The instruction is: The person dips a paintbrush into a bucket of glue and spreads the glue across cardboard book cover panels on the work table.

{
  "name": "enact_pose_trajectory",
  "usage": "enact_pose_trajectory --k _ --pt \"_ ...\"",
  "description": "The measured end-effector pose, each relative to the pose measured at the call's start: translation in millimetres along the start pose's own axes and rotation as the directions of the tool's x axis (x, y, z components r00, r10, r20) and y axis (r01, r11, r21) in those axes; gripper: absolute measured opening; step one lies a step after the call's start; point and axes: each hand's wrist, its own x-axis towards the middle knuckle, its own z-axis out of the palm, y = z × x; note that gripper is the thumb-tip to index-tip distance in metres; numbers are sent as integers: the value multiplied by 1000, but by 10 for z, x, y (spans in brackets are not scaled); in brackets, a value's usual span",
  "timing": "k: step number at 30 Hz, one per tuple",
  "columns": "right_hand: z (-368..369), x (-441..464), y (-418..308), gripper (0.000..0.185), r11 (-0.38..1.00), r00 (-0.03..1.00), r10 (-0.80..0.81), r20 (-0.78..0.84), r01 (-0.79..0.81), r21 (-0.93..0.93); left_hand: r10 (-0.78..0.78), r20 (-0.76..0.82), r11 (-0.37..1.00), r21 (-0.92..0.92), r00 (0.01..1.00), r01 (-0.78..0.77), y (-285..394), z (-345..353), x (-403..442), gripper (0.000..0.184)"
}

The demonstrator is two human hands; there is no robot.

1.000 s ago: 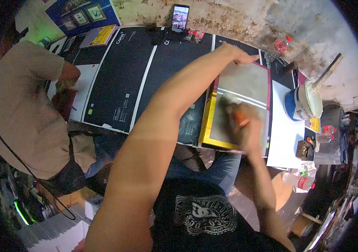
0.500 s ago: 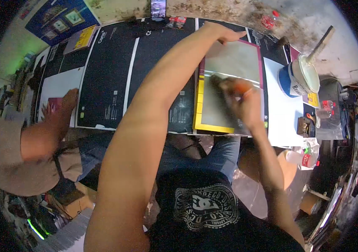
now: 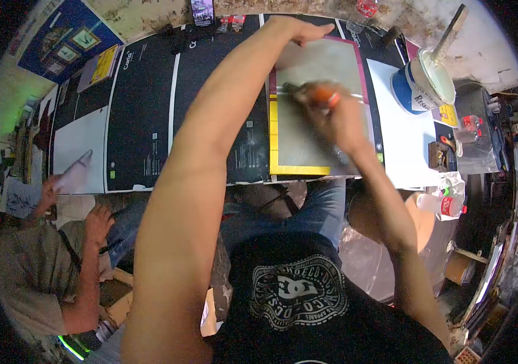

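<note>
A grey rectangular sheet lies in front of me, bordered in yellow at lower left and dark pink along the top and right. At its far edge is my left hand, fingers stretched out, pressing on or close to that edge with nothing held. My right hand is closed around an orange-handled brush, its dark end over the middle of the sheet. Motion smears the brush, so contact with the surface is hard to judge. Pale streaks cross the sheet near it.
Black boards cover the worktable. Right of the sheet lies white paper with a tub holding a stick. Plastic bottles stand farther right. A co-worker's hand holds pale paper at left; a phone stands behind.
My right hand and the brush have moved up and left in view. The camera view has shifted slightly. The co-worker has drawn back from the table and now holds pale paper.
</note>
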Motion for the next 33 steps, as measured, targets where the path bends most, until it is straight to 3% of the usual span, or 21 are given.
enact_pose_trajectory --k 1,2,3,6,7,9,11,13,15,16,17,19,20,21,23,28,31,33 --pt "-28 -42 -272 32 996 989 -2 148 15 -83 0 -4 1000 5 1000 0 -8 -7 20 99" --pt "71 -184 -421 33 996 989 -43 144 53 -66 -3 -7 1000 3 1000 3 -4 -17 -30 99" --pt "48 -298 -608 37 991 962 -53 269 84 -105 -7 -2 1000 -3 1000 7 -14 -7 -32 99" --pt "-148 -688 -976 39 973 871 -230 434 204 107 -8 -11 1000 10 1000 8 1 -19 -17 98" --pt "-284 -695 -1018 39 962 859 -272 434 232 145 -1 -13 1000 10 1000 1 15 -25 -20 97" --pt "-499 -572 -797 36 934 902 -239 361 111 341 0 -16 1000 3 1000 0 9 -11 -29 97" --pt "-615 -316 -337 28 975 960 -197 199 170 144 -1 -20 1000 2 1000 1 9 2 -37 96" --pt "-543 -122 138 21 962 981 -193 -12 187 -201 5 -20 1000 1 1000 -5 43 20 -40 96" --pt "-509 -203 273 22 990 983 -120 138 109 85 6 -25 1000 13 1000 -6 52 16 -55 95" --pt "-551 -294 155 23 985 938 -174 301 172 35 0 -25 1000 14 1000 0 36 15 -71 95" --pt "-586 -436 -79 21 990 920 -91 380 126 -69 -3 -22 1000 11 1000 3 17 27 -85 95" --pt "-666 -788 -392 26 989 825 -130 551 64 137 -7 -24 1000 14 1000 7 13 12 -79 94" --pt "-724 -825 -665 27 976 829 -218 515 184 118 -7 -24 1000 15 1000 7 16 1 -89 94" --pt "-780 -850 -809 31 974 814 -226 535 202 104 -7 -26 1000 16 1000 7 25 -6 -100 94" --pt "-925 -733 -793 35 989 861 -143 488 109 96 -4 -27 1000 15 1000 4 38 -7 -102 93" --pt "-396 -54 -231 31 949 966 -193 170 228 -217 -19 -54 1000 16 998 20 19 33 -60 92" --pt "104 -170 -312 32 979 969 -103 223 138 -151 -29 -67 999 19 997 30 34 40 -71 91" --pt "-15 -406 -754 32 973 913 -176 368 219 -76 -35 -71 999 9 997 35 56 27 -114 90"
